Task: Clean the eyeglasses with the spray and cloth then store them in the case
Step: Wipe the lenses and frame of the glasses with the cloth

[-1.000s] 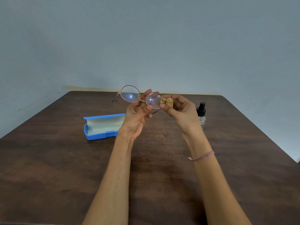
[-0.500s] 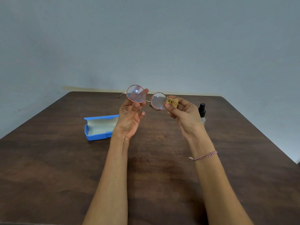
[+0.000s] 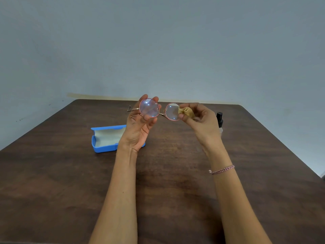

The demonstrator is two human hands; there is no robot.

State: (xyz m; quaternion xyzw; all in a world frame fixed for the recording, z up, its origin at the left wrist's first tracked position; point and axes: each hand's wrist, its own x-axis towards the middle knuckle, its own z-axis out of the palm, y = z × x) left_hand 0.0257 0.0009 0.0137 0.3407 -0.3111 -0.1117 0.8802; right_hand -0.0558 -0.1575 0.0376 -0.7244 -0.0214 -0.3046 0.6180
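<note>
Round pink-rimmed eyeglasses (image 3: 159, 110) are held up above the table. My left hand (image 3: 139, 127) grips the left lens by its rim, fingers behind the glass. In my right hand (image 3: 202, 124) a small tan cloth (image 3: 186, 111) is pinched against the right edge of the right lens. An open blue case (image 3: 105, 138) with a pale lining lies on the table behind my left wrist. A clear spray bottle (image 3: 219, 120) with a black cap stands just behind my right hand, partly hidden by it.
The dark brown wooden table (image 3: 175, 173) runs back to a plain grey wall. Its right edge slants down towards the lower right. A beaded bracelet (image 3: 221, 169) sits on my right wrist.
My left hand has slid from the bridge out to the left lens. The glasses have turned to face me more squarely and risen slightly. The cloth stays at the right lens.
</note>
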